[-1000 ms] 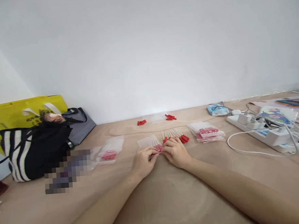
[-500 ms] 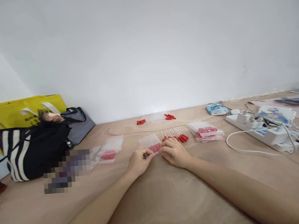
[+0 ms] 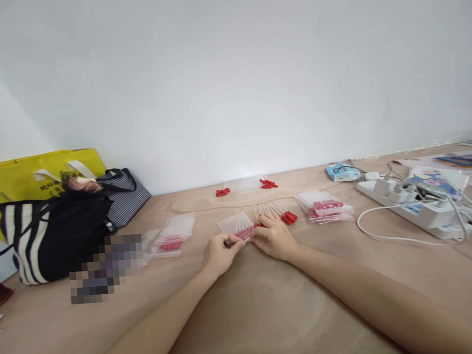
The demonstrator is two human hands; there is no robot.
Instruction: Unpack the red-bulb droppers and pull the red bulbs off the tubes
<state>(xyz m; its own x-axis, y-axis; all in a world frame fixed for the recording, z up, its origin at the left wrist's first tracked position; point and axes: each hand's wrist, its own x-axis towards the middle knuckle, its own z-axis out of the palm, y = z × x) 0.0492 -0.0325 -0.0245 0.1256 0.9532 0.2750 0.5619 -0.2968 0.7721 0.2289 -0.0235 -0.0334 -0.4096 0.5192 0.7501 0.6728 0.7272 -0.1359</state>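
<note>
A clear plastic zip bag [image 3: 232, 224] lies on the table in front of me, with several red-tipped white sticks inside. My left hand [image 3: 221, 254] pinches the bag's near edge between thumb and fingers. At the same edge, a little to the right, my right hand [image 3: 275, 238] is closed on the plastic as well. Loose red-tipped sticks [image 3: 288, 216] fan out just behind the right hand, which covers some of them. To the left are filled bags [image 3: 175, 236], and a stack of filled bags [image 3: 325, 207] sits to the right.
Toward the wall lie red pieces [image 3: 223, 192] and more red-tipped sticks [image 3: 268, 184]. A white power strip [image 3: 408, 208] with plugs and cables occupies the right, near a blue face mask [image 3: 343, 172]. On the left stand a black bag [image 3: 68, 237] and a yellow bag [image 3: 13, 176].
My right hand has slid slightly left along the bag's near edge, closer to my left hand. The left hand keeps its pinch in nearly the same spot.
</note>
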